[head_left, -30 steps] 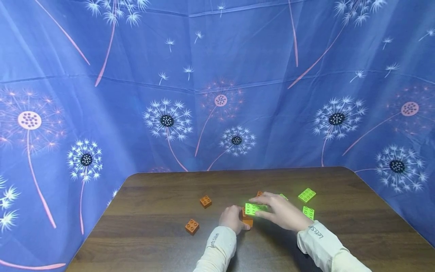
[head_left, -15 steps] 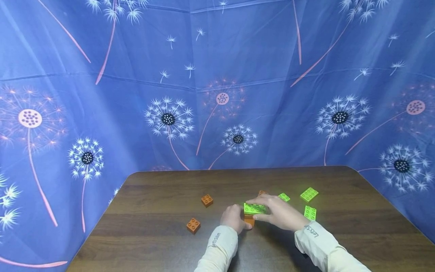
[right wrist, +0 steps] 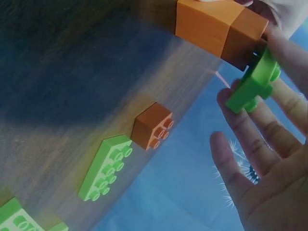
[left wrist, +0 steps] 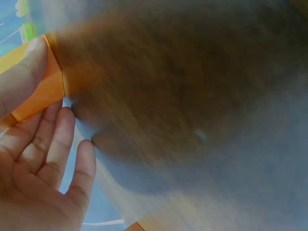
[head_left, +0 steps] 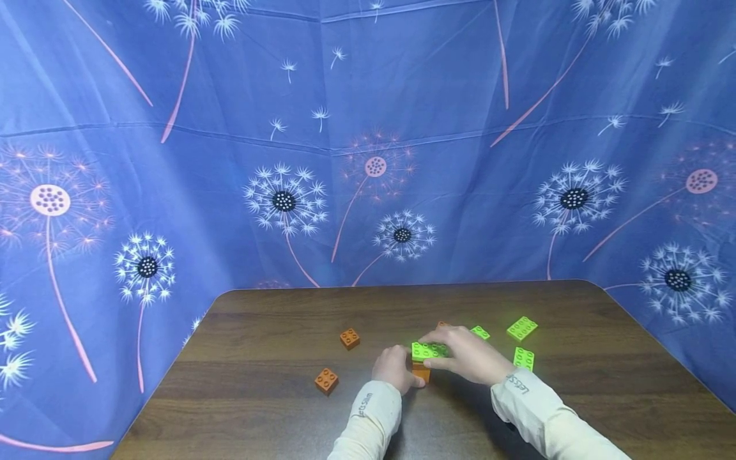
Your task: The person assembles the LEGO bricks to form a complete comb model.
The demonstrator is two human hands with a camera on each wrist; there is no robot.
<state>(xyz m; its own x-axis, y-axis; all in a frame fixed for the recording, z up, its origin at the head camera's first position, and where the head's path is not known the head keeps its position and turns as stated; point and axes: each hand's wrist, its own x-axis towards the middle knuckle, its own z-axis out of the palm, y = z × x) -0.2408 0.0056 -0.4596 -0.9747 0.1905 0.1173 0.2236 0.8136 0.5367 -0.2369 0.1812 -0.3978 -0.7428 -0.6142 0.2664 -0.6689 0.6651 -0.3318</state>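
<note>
In the head view my left hand (head_left: pixel 392 369) grips a stack of orange toy building bricks (head_left: pixel 421 374) from its left side. Its thumb lies across the near face, and the left wrist view shows the thumb on one orange brick (left wrist: pixel 52 79) with the other fingers beyond it. My right hand (head_left: pixel 476 358) pinches a lime green eight-stud brick (head_left: pixel 421 351) between thumb and fingers, right at the top of the stack. From the right wrist the green brick (right wrist: pixel 254 85) appears slightly tilted against the darker orange top brick (right wrist: pixel 245 41), with a narrow dark gap between them.
Two orange four-stud bricks (head_left: pixel 349 339) lie left on the brown wooden table (head_left: pixel 259 338). Behind my right hand are a partly hidden orange brick (right wrist: pixel 150 126) and a green brick (head_left: pixel 480 332). Two more green bricks (head_left: pixel 522 328) lie right. A blue patterned cloth (head_left: pixel 460 160) hangs behind.
My right hand has shifted slightly left with the green brick, which now covers the orange studs visible one second ago. My left hand keeps its hold on the stack.
</note>
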